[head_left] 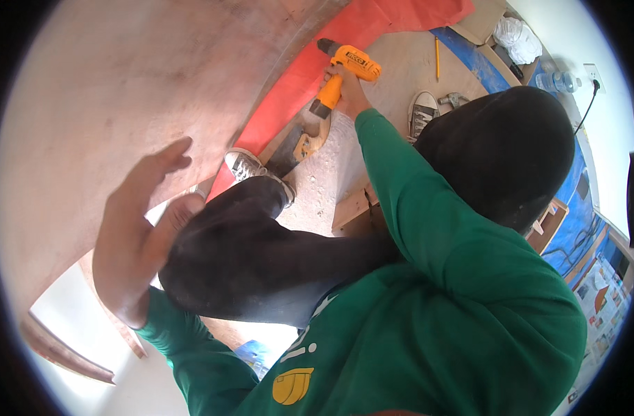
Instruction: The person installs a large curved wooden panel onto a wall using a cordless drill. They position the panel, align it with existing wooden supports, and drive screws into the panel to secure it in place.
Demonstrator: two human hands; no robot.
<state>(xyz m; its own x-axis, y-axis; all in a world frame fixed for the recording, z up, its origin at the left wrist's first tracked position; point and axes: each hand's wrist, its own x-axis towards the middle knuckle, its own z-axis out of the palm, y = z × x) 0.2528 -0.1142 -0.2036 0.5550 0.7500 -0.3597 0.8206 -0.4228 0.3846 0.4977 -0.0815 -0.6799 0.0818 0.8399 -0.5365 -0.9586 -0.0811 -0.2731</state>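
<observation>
My right hand [345, 87] is closed round the grip of a yellow-orange cordless drill [358, 62], held above the floor beyond my knees. Its black chuck points left, over a red sheet [289, 104]; I cannot make out whether a bit is fitted. On the left, my left hand [140, 229] is raised, empty, with thumb and fingers apart. It is in front of a large curved wooden panel [143, 76]; whether it touches the panel, I cannot tell. Below the drill lies what looks like a handsaw with a wooden handle [310, 143], partly hidden by my shoe.
Near my other shoe [424, 114] lies a hammer [453, 100], and beyond it a yellow pencil [438, 59]. Along the right wall are a white plastic bag [518, 40] in a wooden box, a clear bottle [558, 82], a plugged-in black cord [586, 111] and blue sheeting [570, 208].
</observation>
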